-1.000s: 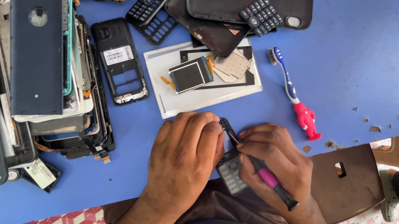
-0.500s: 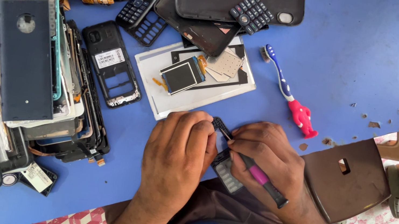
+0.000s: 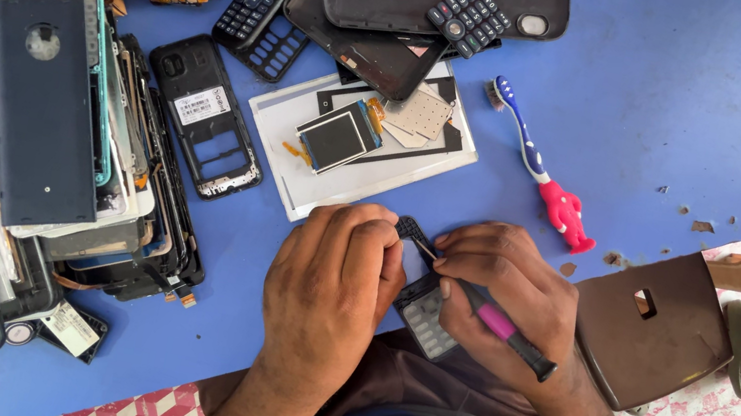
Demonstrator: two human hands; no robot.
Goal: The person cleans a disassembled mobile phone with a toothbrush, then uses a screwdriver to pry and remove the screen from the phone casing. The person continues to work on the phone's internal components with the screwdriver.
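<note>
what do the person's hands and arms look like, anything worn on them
Both are bare. The left hand and right hand show no gloves, rings or watch, and the forearms have no sleeves as far as the view reaches. Nails are short and plain. No bands, tape or markings are visible on either wrist.

Keypad phone [image 3: 421,310]: dark, grey keys face up, lying angled between both sets of fingers [image 3: 355,236]. Screwdriver [image 3: 504,327]: pink-and-black handle, tip touching the phone's upper end.
</note>
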